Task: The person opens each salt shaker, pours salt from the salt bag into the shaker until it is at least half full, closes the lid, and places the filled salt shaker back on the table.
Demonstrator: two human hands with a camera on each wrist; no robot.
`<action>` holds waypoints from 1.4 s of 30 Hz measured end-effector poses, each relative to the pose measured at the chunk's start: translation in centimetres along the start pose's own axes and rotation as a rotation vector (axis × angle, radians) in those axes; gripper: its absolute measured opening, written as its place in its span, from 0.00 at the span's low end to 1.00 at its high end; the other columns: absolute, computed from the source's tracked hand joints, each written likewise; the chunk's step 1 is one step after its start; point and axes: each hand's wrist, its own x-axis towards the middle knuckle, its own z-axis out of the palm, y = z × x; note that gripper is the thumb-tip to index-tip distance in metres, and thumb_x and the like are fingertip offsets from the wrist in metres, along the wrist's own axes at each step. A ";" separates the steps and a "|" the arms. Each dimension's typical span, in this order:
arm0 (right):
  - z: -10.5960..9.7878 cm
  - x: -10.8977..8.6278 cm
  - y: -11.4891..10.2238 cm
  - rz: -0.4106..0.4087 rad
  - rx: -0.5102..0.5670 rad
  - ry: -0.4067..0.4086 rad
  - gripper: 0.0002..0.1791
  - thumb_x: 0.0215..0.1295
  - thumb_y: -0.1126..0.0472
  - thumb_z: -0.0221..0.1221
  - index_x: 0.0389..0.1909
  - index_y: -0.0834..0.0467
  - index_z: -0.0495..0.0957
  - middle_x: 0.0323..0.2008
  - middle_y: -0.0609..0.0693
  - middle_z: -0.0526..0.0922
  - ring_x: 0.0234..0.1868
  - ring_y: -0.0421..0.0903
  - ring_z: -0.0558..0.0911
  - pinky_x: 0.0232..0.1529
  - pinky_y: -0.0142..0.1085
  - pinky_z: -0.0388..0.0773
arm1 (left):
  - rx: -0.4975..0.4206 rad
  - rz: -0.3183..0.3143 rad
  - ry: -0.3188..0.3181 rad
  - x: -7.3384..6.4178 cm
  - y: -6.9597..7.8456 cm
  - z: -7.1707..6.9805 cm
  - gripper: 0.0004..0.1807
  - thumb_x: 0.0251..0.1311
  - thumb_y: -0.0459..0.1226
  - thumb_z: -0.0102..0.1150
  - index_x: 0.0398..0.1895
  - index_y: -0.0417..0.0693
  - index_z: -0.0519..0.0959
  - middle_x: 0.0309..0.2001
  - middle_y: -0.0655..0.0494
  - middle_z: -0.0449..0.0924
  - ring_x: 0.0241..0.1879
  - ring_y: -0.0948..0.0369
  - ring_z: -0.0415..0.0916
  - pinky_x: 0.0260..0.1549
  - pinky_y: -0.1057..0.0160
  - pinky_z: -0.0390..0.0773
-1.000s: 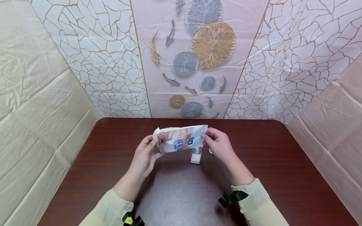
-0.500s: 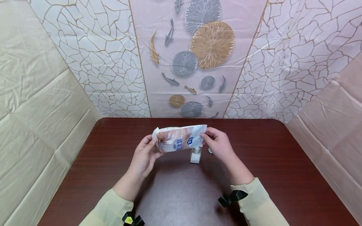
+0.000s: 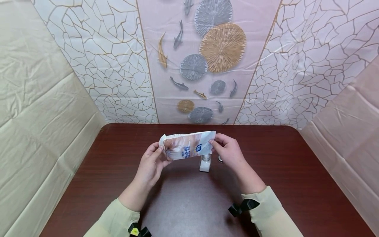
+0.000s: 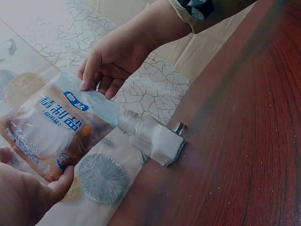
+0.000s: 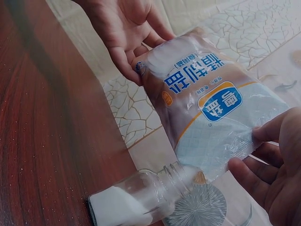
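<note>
A plastic bag of salt point(image 3: 189, 146), printed in orange and blue, is held tilted above the table between both hands. My left hand point(image 3: 151, 164) grips its fuller end, the thumb on the printed face. My right hand point(image 3: 230, 152) pinches the bag near its pale blue end. Below that end stands a clear glass jar point(image 3: 205, 164), upright and uncapped. White salt point(image 5: 115, 207) fills its lower part. A corner of the bag reaches the jar's threaded mouth point(image 5: 176, 179), and white grains show inside the neck. How far the corner goes in cannot be told.
Behind the jar, a small round lid point(image 4: 179, 128) lies on the dark red-brown table point(image 3: 118, 184). Tiny white specks dot the tabletop in both wrist views. A patterned curtain point(image 3: 195, 42) hangs behind the table, and beige cloth point(image 3: 38, 115) hangs at the sides.
The salt bag and my right hand have shifted very slightly left. Both hands keep their hold, and the jar stays in place.
</note>
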 end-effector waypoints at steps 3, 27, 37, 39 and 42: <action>0.0 0.0 0.0 -0.006 -0.018 0.001 0.09 0.68 0.66 0.60 0.46 0.63 0.83 0.36 0.57 0.86 0.29 0.44 0.82 0.31 0.34 0.80 | -0.005 -0.006 0.007 0.0 -0.1 -0.1 0.11 0.73 0.31 0.46 0.37 0.55 0.77 0.45 0.59 0.77 0.48 0.59 0.73 0.45 0.48 0.76; -0.1 0.1 0.0 -0.017 -0.063 0.005 0.09 0.68 0.66 0.61 0.46 0.62 0.83 0.37 0.56 0.87 0.31 0.45 0.82 0.32 0.33 0.79 | -0.026 -0.004 0.000 0.1 -0.4 -0.3 0.12 0.74 0.31 0.46 0.37 0.56 0.78 0.44 0.60 0.78 0.49 0.59 0.73 0.46 0.46 0.76; 0.0 0.2 0.0 -0.003 -0.016 0.010 0.09 0.68 0.66 0.61 0.47 0.63 0.83 0.38 0.58 0.87 0.30 0.45 0.83 0.32 0.33 0.81 | -0.045 0.003 -0.005 0.2 -0.3 -0.1 0.13 0.73 0.30 0.45 0.36 0.55 0.78 0.43 0.59 0.79 0.47 0.59 0.73 0.46 0.45 0.75; 0.0 0.2 0.0 -0.003 -0.005 0.012 0.09 0.68 0.66 0.61 0.46 0.63 0.83 0.38 0.58 0.86 0.30 0.45 0.83 0.32 0.33 0.81 | -0.051 0.004 -0.003 0.2 -0.3 -0.1 0.13 0.73 0.30 0.45 0.36 0.55 0.77 0.42 0.59 0.79 0.46 0.60 0.74 0.46 0.46 0.75; 0.0 0.2 0.1 -0.002 0.003 0.012 0.09 0.68 0.66 0.61 0.47 0.63 0.83 0.38 0.58 0.86 0.31 0.45 0.83 0.32 0.32 0.81 | -0.056 0.005 0.003 0.2 -0.3 0.0 0.13 0.73 0.30 0.45 0.36 0.55 0.77 0.41 0.59 0.79 0.44 0.60 0.74 0.46 0.46 0.75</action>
